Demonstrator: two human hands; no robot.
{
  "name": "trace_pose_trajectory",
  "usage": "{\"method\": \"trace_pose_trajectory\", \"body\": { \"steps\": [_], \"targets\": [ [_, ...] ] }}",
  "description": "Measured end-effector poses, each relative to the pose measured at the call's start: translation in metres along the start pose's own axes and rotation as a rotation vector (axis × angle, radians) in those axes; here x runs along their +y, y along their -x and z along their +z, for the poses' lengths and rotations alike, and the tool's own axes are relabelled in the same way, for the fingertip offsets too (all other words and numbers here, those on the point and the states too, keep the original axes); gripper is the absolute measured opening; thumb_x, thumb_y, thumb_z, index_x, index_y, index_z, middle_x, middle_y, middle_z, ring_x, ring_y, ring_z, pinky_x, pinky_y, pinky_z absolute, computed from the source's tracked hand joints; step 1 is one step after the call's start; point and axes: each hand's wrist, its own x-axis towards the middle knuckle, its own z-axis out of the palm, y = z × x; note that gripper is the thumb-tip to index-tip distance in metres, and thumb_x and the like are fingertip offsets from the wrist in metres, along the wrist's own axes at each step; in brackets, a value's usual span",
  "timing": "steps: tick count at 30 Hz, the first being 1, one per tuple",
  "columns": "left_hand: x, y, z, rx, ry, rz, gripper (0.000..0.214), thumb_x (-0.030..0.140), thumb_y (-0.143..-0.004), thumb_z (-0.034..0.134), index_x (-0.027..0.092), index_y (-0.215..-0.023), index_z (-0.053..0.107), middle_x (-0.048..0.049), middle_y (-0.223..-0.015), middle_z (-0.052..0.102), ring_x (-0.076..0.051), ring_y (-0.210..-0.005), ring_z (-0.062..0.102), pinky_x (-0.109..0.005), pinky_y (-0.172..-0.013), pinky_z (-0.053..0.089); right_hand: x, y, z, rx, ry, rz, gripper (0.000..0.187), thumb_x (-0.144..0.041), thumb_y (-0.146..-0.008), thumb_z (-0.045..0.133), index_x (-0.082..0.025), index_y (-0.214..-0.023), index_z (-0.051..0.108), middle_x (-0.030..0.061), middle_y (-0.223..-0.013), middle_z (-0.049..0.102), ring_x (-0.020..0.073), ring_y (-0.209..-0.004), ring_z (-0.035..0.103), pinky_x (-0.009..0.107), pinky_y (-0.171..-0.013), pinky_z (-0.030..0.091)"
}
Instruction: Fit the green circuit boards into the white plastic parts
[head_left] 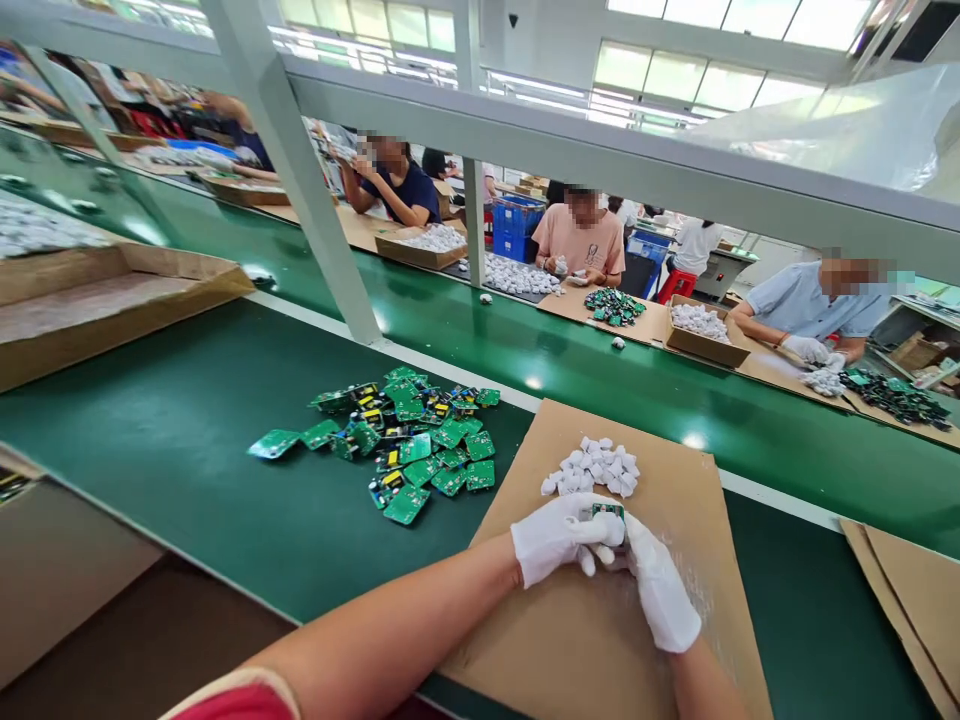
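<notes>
Both my hands wear white gloves and meet over a brown cardboard sheet (675, 480). My left hand (551, 540) and my right hand (660, 590) together grip a small green circuit board (607, 511) with a white part under it. Just beyond them lies a small heap of white plastic housings (596, 466). A scatter of green circuit boards (409, 440) lies on the green table (187, 440) to the left of the cardboard.
A shallow cardboard tray (112, 300) stands at the far left. More cardboard sheets (907, 590) lie at the right edge. A green conveyor (600, 370) runs past grey frame posts (300, 190). Several people work across it with trays of white parts and boards.
</notes>
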Motion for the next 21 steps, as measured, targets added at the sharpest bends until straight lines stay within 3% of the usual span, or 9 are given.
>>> {"method": "trace_pose_trajectory", "body": {
  "steps": [4, 7, 11, 14, 17, 21],
  "targets": [
    [0.017, -0.008, -0.014, 0.138, -0.240, 0.093, 0.042, 0.040, -0.074, 0.060, 0.015, -0.107, 0.058, -0.0046, -0.079, 0.059, -0.009, -0.061, 0.054, -0.018, -0.049, 0.043, 0.003, -0.002, -0.001, 0.008, -0.052, 0.024, 0.062, -0.064, -0.080, 0.041, -0.021, -0.124, 0.052, 0.0105, -0.105, 0.066, 0.0187, -0.075, 0.059, 0.030, -0.062, 0.045],
    [0.043, -0.029, -0.044, 0.442, -0.579, 0.115, 0.057, 0.035, -0.076, 0.057, 0.018, -0.128, 0.043, -0.0024, -0.078, 0.061, -0.009, -0.059, 0.054, -0.020, -0.053, 0.043, 0.001, -0.001, 0.001, 0.016, -0.012, 0.024, 0.061, -0.063, -0.078, 0.045, -0.021, -0.121, 0.056, 0.0122, -0.111, 0.065, 0.0190, -0.078, 0.060, 0.030, -0.064, 0.045],
    [0.080, -0.070, -0.104, 0.681, -0.825, 0.093, 0.060, 0.030, -0.072, 0.061, 0.015, -0.128, 0.045, -0.0013, -0.074, 0.061, -0.012, -0.066, 0.055, -0.023, -0.063, 0.041, 0.003, 0.001, 0.004, 0.004, 0.031, 0.003, 0.059, -0.062, -0.078, 0.047, -0.019, -0.117, 0.059, 0.0133, -0.105, 0.067, 0.0204, -0.079, 0.061, 0.033, -0.067, 0.046],
    [0.101, -0.093, -0.147, 0.799, -0.966, 0.001, 0.058, 0.032, -0.070, 0.062, 0.016, -0.124, 0.050, -0.0046, -0.087, 0.064, -0.017, -0.083, 0.057, -0.029, -0.077, 0.041, 0.005, 0.001, 0.004, -0.026, 0.076, 0.014, 0.057, -0.060, -0.080, 0.046, -0.019, -0.117, 0.059, 0.0123, -0.104, 0.067, 0.0200, -0.081, 0.060, 0.034, -0.071, 0.045],
    [0.110, -0.099, -0.181, 0.903, -1.090, -0.120, 0.052, 0.038, -0.072, 0.059, 0.020, -0.120, 0.053, -0.0078, -0.109, 0.062, -0.025, -0.107, 0.051, -0.042, -0.092, 0.033, 0.005, 0.000, 0.005, -0.047, 0.096, 0.025, 0.057, -0.061, -0.079, 0.047, -0.019, -0.115, 0.060, 0.0117, -0.104, 0.067, 0.0202, -0.082, 0.059, 0.036, -0.074, 0.044],
    [0.114, -0.091, -0.216, 0.954, -1.211, -0.230, 0.057, 0.046, -0.077, 0.052, 0.023, -0.129, 0.044, -0.0121, -0.130, 0.049, -0.032, -0.125, 0.036, -0.052, -0.097, 0.025, 0.004, 0.000, 0.003, -0.071, 0.121, 0.024, 0.061, -0.064, -0.078, 0.045, -0.018, -0.115, 0.060, 0.0126, -0.100, 0.068, 0.0215, -0.081, 0.059, 0.036, -0.074, 0.045]
  ]
}}
